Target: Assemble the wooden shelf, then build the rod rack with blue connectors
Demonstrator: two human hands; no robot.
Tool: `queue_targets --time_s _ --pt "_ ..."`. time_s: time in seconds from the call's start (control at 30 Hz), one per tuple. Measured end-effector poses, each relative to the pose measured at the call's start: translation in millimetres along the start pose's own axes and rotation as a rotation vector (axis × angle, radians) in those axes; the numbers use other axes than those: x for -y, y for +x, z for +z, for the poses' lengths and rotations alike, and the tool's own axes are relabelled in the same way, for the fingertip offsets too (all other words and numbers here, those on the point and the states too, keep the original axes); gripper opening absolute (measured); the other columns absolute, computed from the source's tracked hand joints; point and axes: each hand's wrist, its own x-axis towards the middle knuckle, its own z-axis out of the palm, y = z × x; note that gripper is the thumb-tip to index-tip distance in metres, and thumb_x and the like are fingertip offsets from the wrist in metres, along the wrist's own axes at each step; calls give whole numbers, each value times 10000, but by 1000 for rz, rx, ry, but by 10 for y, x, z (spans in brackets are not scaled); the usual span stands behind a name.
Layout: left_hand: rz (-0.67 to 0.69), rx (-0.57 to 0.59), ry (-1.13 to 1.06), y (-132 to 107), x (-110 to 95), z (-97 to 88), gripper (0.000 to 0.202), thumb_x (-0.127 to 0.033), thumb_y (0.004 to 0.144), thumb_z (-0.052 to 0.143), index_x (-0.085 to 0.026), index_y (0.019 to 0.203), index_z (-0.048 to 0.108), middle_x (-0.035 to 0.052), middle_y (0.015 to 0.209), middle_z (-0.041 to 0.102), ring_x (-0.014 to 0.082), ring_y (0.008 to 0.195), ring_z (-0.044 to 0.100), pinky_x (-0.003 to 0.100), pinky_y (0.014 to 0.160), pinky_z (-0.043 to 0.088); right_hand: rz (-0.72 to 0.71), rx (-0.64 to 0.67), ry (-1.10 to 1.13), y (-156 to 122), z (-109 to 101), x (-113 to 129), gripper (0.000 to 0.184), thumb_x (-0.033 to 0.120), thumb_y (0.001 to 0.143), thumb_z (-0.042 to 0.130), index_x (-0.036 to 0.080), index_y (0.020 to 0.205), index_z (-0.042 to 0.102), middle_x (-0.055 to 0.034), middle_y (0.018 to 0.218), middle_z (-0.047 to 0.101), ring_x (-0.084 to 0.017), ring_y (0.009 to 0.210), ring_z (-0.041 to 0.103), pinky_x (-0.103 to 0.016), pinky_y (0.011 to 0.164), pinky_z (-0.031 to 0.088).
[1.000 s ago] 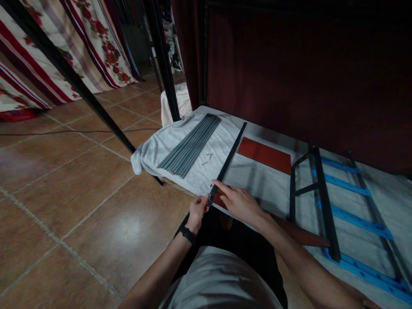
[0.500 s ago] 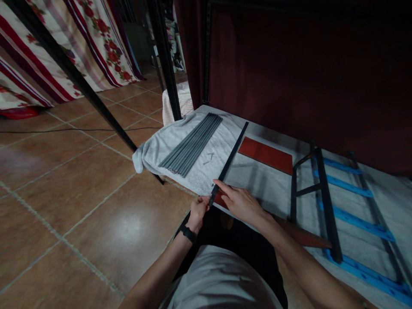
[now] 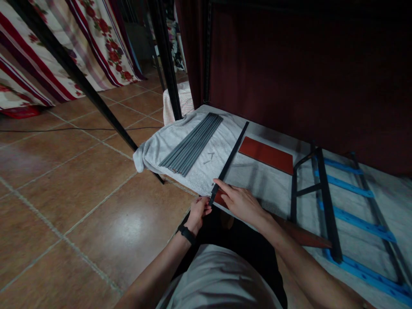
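Floral curtain [image 3: 92,51], tiled floor [image 3: 96,214], perhaps a cable [image 3: 69,128]

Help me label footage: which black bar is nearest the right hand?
The black bar between the gray rods and red board; other bars are farther from that hand.

passable cloth [image 3: 273,189] between red board [image 3: 265,155] and right hand [image 3: 240,201], black frame [image 3: 328,206] blocking rightward, black bar [image 3: 234,150] bounding leftward

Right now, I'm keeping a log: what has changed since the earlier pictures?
The left hand has shifted its fingers slightly downward in view at the near end of the black bar; its grip is unclear. The right hand, bar and gray rods stayed put.
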Motion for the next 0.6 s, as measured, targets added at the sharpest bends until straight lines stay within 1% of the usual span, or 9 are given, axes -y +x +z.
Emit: queue_targets --time_s 0.1,0.23,0.33,0.4,0.5,0.6 --pt "5 -14 0 -10 -5 4 345 -462 653 751 -145 721 633 5 636 611 93 525 553 227 518 452 7 -5 4 -4 -12 10 534 216 979 406 276 1508 358 -39 1293 666 -197 1088 674 -296 915 496" --pt "19 -10 -13 -16 -4 43 314 -414 633 772 -143 659 616 -12 575 580 66 489 502 193 484 391 8 0 -2 -3 -19 14 523 239 987 402 272 1508 358 -44 1301 661 -201 1087 674 -300 903 502" --pt "20 4 -25 -44 -7 29 295 -396 629 773 -141 709 650 -2 610 607 72 515 528 195 508 414 12 6 -6 2 -9 7 529 233 987 404 278 1512 352 -42 1302 661 -199 1081 676 -296 901 503" --pt "18 -2 -29 -61 -7 11 318 -426 636 772 -148 734 651 3 631 617 83 529 547 210 523 438 18 5 -11 3 -2 4 528 232 990 402 285 1512 351 -43 1303 660 -196 1088 673 -293 904 502" --pt "21 -16 -31 -54 -6 14 354 -464 634 778 -153 685 618 0 605 603 86 514 536 218 520 436 19 3 -10 -1 1 3 525 234 993 400 283 1513 349 -44 1301 661 -197 1096 669 -294 909 501" --pt "29 -13 -29 -25 -12 37 349 -432 598 808 -149 626 605 -10 552 575 75 481 489 209 487 392 12 3 -2 -3 -6 5 530 230 990 401 276 1514 347 -45 1309 656 -205 1092 671 -306 912 505"
